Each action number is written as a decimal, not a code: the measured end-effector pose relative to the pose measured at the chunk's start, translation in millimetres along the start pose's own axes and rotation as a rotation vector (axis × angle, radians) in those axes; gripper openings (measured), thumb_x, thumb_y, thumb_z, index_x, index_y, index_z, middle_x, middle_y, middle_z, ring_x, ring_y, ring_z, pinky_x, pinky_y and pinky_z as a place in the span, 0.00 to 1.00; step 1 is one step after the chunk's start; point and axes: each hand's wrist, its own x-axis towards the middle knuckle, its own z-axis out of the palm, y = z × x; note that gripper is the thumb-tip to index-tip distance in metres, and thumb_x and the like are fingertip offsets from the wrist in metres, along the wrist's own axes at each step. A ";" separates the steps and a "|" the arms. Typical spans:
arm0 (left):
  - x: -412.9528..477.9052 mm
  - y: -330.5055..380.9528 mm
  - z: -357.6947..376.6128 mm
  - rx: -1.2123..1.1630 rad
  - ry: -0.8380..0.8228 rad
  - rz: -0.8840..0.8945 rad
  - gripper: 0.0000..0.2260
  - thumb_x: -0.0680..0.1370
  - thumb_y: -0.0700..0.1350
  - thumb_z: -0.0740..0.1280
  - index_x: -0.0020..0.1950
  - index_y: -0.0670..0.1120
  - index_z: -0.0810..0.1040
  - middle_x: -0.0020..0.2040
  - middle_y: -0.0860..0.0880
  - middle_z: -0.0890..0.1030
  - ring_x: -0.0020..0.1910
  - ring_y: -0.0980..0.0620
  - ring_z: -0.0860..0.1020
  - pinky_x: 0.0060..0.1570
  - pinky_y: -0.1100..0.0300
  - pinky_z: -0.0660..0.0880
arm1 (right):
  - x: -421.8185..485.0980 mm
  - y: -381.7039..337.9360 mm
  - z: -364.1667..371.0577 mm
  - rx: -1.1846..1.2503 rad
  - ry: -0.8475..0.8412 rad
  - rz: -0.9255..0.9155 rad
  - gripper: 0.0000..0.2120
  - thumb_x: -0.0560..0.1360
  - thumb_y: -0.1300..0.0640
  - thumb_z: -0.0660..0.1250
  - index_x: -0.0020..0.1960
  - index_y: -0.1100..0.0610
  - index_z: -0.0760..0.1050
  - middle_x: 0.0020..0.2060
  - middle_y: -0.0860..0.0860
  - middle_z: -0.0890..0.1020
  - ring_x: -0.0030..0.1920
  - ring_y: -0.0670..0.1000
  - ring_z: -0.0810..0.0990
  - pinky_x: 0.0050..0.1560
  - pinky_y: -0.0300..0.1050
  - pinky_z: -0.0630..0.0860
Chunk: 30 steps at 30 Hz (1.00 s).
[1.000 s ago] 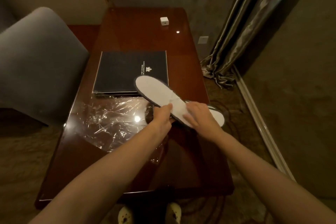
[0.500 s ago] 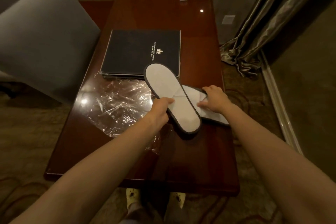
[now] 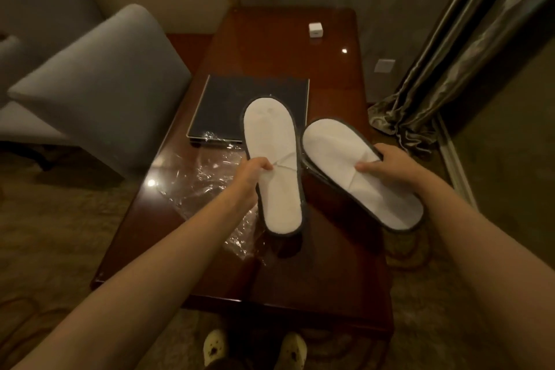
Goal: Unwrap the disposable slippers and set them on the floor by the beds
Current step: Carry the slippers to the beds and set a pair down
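One slipper in each of my hands, both lifted above the wooden table, out of their wrap.

My left hand is closed in a pinch on the left slipper at its near-side edge about midway along, thumb on the white face; its long axis runs nearly straight away from me, the rounded toe end pointing to the far side over the dark folder and the heel toward me. My right hand is curled around the right slipper at mid-length, thumb laid across the white face, fingers wrapped under the outer edge; that one lies on a diagonal, toe toward the far left, heel toward the near right, past the table's right edge. The two toe ends sit just beside each other. The crumpled clear plastic wrap lies on the table below my left wrist.
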 end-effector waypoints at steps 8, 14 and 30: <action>-20.9 43.9 -46.3 -0.008 0.110 0.159 0.24 0.69 0.34 0.63 0.65 0.42 0.67 0.56 0.40 0.76 0.48 0.44 0.75 0.46 0.50 0.76 | -7.9 -74.8 -13.4 0.202 0.128 -0.082 0.19 0.68 0.44 0.71 0.52 0.52 0.71 0.43 0.47 0.77 0.41 0.46 0.77 0.33 0.40 0.71; -33.9 64.3 -124.5 -0.033 0.119 0.226 0.25 0.73 0.36 0.66 0.68 0.47 0.63 0.56 0.45 0.76 0.44 0.50 0.76 0.33 0.58 0.73 | -6.7 -166.3 41.6 0.358 -0.028 -0.165 0.13 0.68 0.48 0.73 0.47 0.50 0.73 0.42 0.45 0.79 0.42 0.47 0.79 0.33 0.39 0.74; -84.0 50.5 -503.3 -0.314 0.522 0.181 0.29 0.72 0.37 0.71 0.70 0.46 0.65 0.52 0.46 0.78 0.46 0.48 0.79 0.35 0.54 0.77 | -20.4 -425.2 351.1 0.243 -0.419 -0.296 0.13 0.75 0.50 0.65 0.56 0.57 0.73 0.51 0.57 0.79 0.50 0.58 0.79 0.54 0.57 0.78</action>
